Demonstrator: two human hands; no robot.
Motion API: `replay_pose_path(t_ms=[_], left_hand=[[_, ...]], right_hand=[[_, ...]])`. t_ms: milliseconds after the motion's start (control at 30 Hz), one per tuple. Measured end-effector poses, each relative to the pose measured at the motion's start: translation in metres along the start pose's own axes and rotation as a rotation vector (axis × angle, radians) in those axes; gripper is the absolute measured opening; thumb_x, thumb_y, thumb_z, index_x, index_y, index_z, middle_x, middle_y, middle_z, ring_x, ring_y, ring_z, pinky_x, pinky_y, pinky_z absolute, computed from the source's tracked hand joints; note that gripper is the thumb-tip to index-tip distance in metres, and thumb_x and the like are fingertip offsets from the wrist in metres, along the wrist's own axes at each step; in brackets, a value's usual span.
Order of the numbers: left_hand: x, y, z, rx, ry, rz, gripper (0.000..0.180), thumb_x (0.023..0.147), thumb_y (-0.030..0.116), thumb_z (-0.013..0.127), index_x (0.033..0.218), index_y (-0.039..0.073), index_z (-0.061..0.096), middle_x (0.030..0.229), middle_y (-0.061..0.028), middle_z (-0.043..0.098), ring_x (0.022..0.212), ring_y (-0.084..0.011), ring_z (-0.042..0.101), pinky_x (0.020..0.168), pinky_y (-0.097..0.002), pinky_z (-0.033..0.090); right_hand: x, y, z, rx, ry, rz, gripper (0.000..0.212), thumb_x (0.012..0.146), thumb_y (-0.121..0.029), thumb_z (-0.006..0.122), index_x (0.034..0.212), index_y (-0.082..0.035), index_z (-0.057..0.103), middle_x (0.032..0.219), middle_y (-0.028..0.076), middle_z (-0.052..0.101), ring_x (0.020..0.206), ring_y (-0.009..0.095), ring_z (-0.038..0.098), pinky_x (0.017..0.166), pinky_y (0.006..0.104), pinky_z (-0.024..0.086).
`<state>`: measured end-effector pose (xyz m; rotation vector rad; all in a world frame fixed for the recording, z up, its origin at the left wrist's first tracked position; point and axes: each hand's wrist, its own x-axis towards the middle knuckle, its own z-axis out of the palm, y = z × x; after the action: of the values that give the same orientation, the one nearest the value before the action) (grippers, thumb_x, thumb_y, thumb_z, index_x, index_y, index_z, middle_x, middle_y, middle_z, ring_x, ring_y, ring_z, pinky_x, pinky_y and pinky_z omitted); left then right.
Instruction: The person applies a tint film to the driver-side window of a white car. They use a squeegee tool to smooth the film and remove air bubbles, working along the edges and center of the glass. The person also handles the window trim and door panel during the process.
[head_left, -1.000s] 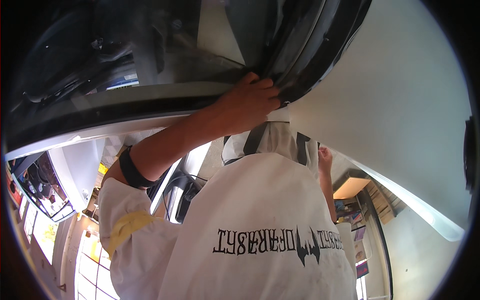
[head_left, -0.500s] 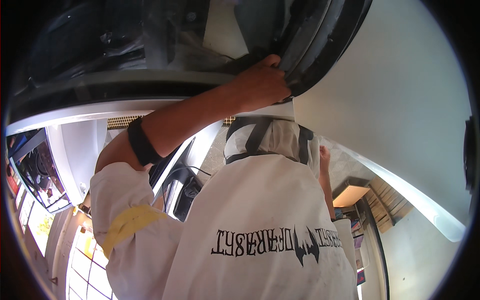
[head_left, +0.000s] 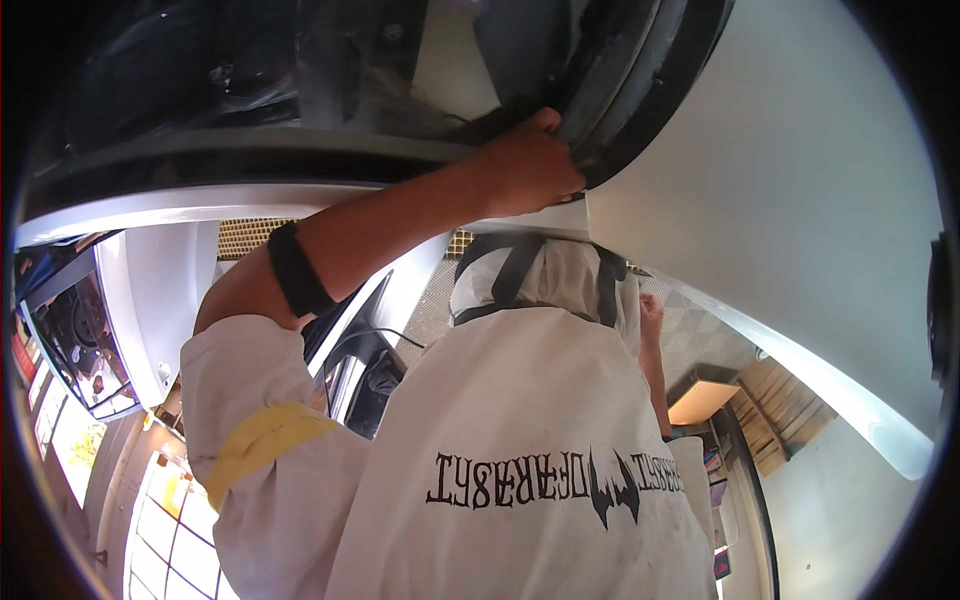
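My left hand (head_left: pixel 530 162) is closed at the corner of a dark glass vehicle window (head_left: pixel 330 100), against its black edge trim (head_left: pixel 655 95). The fingers curl inward, and whatever they hold is hidden. A black band (head_left: pixel 297 270) circles my left forearm. Smaller in view, my right hand (head_left: pixel 650 315) hangs low beside the light fabric with black straps (head_left: pixel 545 275) below my shirt. It is near the lower edge of a large white body panel (head_left: pixel 780 200), apart from the glass. Its fingers are too small to read.
A white sill (head_left: pixel 190 210) runs under the glass. Below it lie patterned flooring (head_left: pixel 430 300) and a black cable (head_left: pixel 370 332). A vehicle with an open interior (head_left: pixel 85 320) stands at left. Wooden slats (head_left: pixel 785 420) and a board (head_left: pixel 705 397) are at lower right.
My left forearm and its band have shifted slightly up and right in the picture. The left hand stays at the same corner, still closed. The right hand hardly differs.
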<state>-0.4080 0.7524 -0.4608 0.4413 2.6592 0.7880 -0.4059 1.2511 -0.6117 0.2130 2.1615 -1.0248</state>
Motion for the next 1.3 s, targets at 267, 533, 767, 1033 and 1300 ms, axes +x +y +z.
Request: replay_pose_path(t_ms=[267,533,767,1033,1300], left_hand=[[-0.003,0.007,0.018,0.114,0.070,-0.051,0.009,0.095,0.025,0.062,0.094,0.018,0.067,0.077,0.0021,0.063,0.087,-0.0157,0.061,0.097,-0.0407,0.032],[-0.020,0.000,0.015,-0.019,0.121,0.054,0.029,0.089,0.003,0.062,0.113,0.018,0.065,0.100,0.0038,0.062,0.104,-0.0151,0.055,0.096,-0.0406,0.032],[-0.020,0.008,-0.007,0.037,-0.119,-0.026,0.035,0.086,-0.002,0.061,0.115,0.016,0.062,0.105,0.0022,0.060,0.109,-0.0162,0.054,0.099,-0.0421,0.033],[-0.022,0.006,0.004,0.017,0.000,-0.002,0.031,0.083,-0.003,0.061,0.108,0.015,0.060,0.106,0.0017,0.059,0.108,-0.0165,0.053,0.098,-0.0416,0.031],[-0.016,0.001,-0.001,0.043,0.115,0.070,0.002,0.090,0.016,0.064,0.090,0.015,0.063,0.088,0.0019,0.062,0.097,-0.0159,0.058,0.101,-0.0412,0.030]], right_hand=[[0.013,0.027,0.001,-0.081,0.009,-0.027,0.008,0.088,-0.009,0.063,0.090,-0.002,0.063,0.078,0.002,0.065,0.072,0.008,0.059,0.064,0.0239,0.047],[0.000,0.008,0.001,0.081,0.049,0.032,0.010,0.086,-0.010,0.065,0.093,-0.003,0.062,0.078,0.002,0.064,0.070,0.009,0.059,0.063,0.0247,0.048],[-0.010,0.032,-0.003,0.017,0.099,0.089,0.011,0.085,-0.011,0.066,0.093,-0.003,0.063,0.082,0.003,0.065,0.070,0.010,0.060,0.060,0.0258,0.049],[-0.016,0.047,0.002,0.103,0.094,0.082,0.014,0.085,-0.012,0.066,0.095,-0.002,0.063,0.083,0.004,0.066,0.072,0.011,0.062,0.062,0.0267,0.050],[-0.013,0.039,0.002,0.085,0.095,0.117,0.016,0.086,-0.012,0.066,0.097,-0.002,0.062,0.083,0.004,0.066,0.073,0.011,0.062,0.061,0.0257,0.049]])
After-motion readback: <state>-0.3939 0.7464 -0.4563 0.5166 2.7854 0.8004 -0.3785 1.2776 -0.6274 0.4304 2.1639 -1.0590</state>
